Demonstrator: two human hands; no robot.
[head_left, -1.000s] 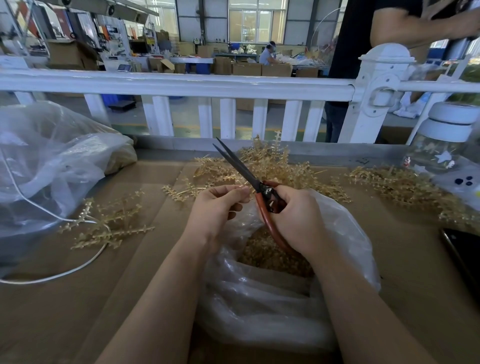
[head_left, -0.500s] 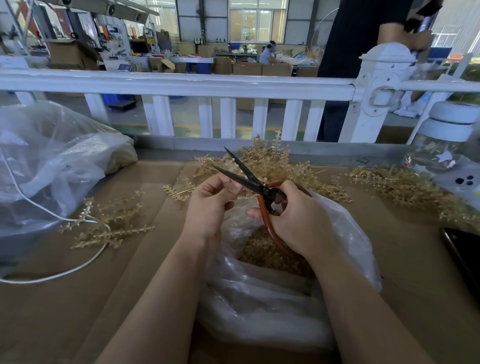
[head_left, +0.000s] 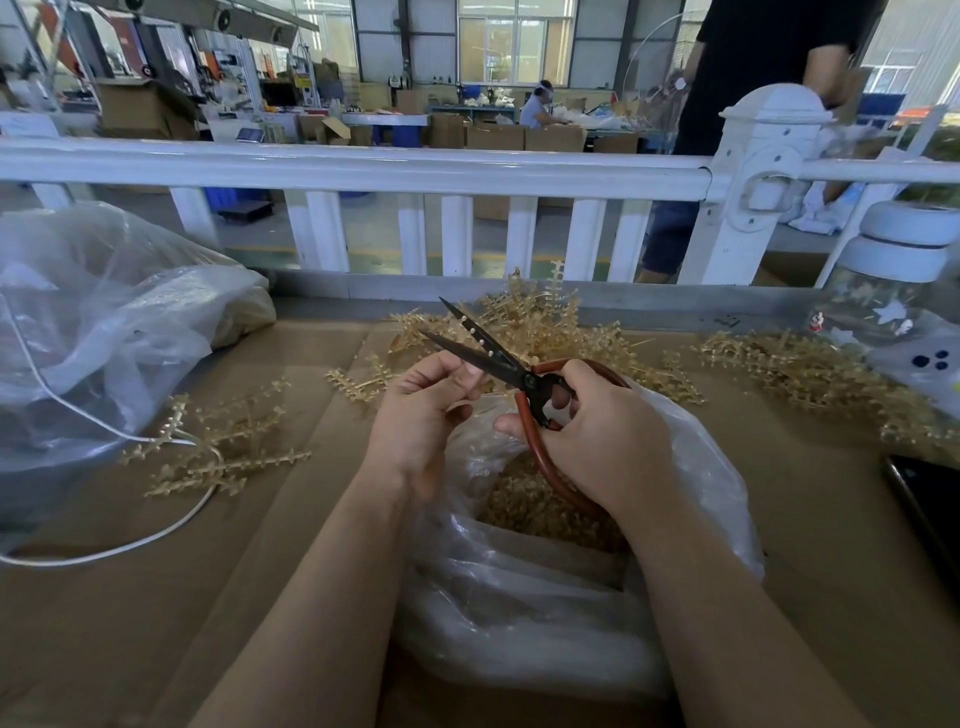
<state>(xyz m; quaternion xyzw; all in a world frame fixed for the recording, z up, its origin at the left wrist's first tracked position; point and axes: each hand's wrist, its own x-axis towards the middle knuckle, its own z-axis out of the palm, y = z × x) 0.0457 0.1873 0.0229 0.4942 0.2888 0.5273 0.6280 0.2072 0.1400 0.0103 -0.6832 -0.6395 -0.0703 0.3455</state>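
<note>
My right hand (head_left: 597, 436) grips the red handles of black-bladed scissors (head_left: 488, 353), whose blades stand apart and point up-left. Small pale beads sit along the upper blade. My left hand (head_left: 421, 410) has its fingers curled and pinches a small pale plastic piece right at the lower blade. Both hands hover over an open clear plastic bag (head_left: 519, 597) holding several small golden cut pieces (head_left: 535, 504). A heap of golden plastic sprigs (head_left: 545, 322) lies just behind the scissors.
More golden sprigs lie at the left (head_left: 223, 441) and at the right (head_left: 810, 374). A large clear bag (head_left: 104, 322) and a white cable (head_left: 130, 540) occupy the left. A white-lidded jar (head_left: 893, 280) stands at right, a dark phone (head_left: 930, 499) near the edge. White railing (head_left: 363, 166) behind; a person stands beyond it.
The scissor blades went from closed to apart. My left hand moved its pinched piece up against the blades. The person behind the railing shifted.
</note>
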